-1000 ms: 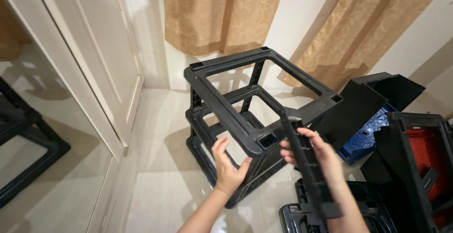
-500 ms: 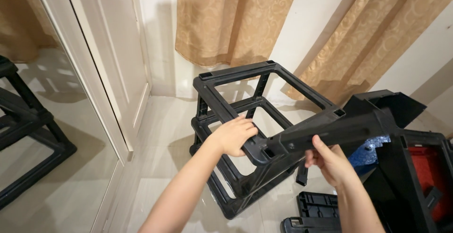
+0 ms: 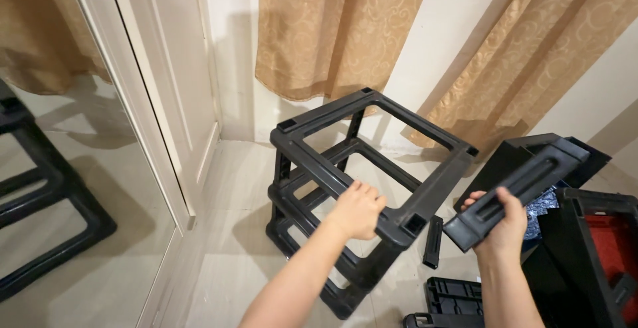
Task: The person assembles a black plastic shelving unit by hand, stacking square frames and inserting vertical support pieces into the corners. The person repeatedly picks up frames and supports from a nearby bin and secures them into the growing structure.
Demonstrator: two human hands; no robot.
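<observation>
A black plastic rack frame [image 3: 312,145] of stacked square tiers stands on the pale floor tiles. My left hand [image 3: 357,210] grips the near bar of its top tier, close to the front corner socket. My right hand [image 3: 500,224] holds a long black plastic panel [image 3: 525,185] by its lower end, just right of that corner and apart from the frame. The panel slants up to the right.
A short black post [image 3: 432,241] lies on the floor between frame and panel. More black plastic parts [image 3: 458,298] lie at the bottom. A black and red case [image 3: 601,255] stands at right. A mirror [image 3: 60,188] and door are left, curtains [image 3: 332,29] behind.
My left hand slid from the corner socket onto the top bar. My right hand swung the panel off the frame's corner and away to the right.
</observation>
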